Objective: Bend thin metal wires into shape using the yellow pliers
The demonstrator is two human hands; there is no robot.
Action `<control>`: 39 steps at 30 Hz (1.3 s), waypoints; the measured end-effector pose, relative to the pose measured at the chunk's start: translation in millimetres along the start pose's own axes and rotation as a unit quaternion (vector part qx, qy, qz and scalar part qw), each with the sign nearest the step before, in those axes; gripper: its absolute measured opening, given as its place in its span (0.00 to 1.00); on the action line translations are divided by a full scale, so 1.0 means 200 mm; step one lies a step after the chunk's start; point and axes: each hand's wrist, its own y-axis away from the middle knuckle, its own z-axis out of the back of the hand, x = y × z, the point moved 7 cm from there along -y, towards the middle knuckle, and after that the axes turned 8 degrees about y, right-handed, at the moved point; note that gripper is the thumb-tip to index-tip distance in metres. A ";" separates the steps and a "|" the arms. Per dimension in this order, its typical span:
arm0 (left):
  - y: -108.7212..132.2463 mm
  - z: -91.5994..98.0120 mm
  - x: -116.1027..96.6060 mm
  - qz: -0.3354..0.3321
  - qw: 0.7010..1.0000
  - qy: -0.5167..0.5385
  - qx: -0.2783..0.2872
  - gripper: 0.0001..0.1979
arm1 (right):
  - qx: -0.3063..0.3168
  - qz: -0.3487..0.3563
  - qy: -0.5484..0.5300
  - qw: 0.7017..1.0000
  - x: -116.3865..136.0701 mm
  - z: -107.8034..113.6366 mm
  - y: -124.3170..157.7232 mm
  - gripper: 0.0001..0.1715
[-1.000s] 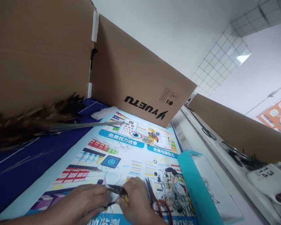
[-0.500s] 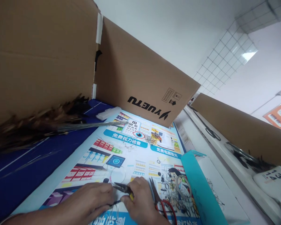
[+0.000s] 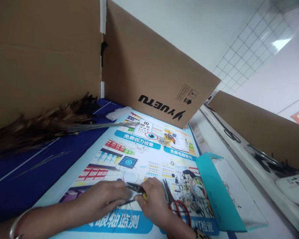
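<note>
My right hand (image 3: 153,200) is closed around a pair of pliers (image 3: 137,189) with dark jaws and yellow-black handles. The jaws point left, to the fingertips of my left hand (image 3: 107,197). That hand pinches a thin dark strip (image 3: 130,201), which spans the gap between both hands. Thin silvery wire loops (image 3: 126,209) hang below it; the left fingers partly hide how they are joined. Red-handled scissors (image 3: 175,202) lie just right of my right hand, blades pointing away. Beyond them is a tangled heap of small wire pieces (image 3: 193,196) with a wire coil (image 3: 198,188).
A printed poster (image 3: 139,159) covers the work surface. Brown feathers with long wire stems (image 3: 109,125) lie at the left on dark blue cloth (image 3: 52,159). A teal-edged box (image 3: 221,196) stands right. Cardboard panels (image 3: 149,66) rise behind. More scissors (image 3: 231,135) lie on a white ledge.
The camera view has shifted, so more of both forearms shows. The hands keep nearly the same pose, with pliers and thin strip still held between them.
</note>
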 end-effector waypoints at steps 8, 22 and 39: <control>-0.01 0.03 0.01 0.024 0.998 0.049 -0.019 0.10 | 0.002 0.007 -0.003 1.000 0.00 -0.01 0.00 0.09; 0.00 0.01 0.03 0.024 0.999 0.043 0.010 0.10 | -0.001 0.009 -0.014 1.000 0.00 -0.01 -0.01 0.10; 0.00 -0.01 0.05 0.053 0.997 0.055 0.020 0.10 | -0.013 0.021 -0.009 1.000 0.00 -0.02 0.00 0.11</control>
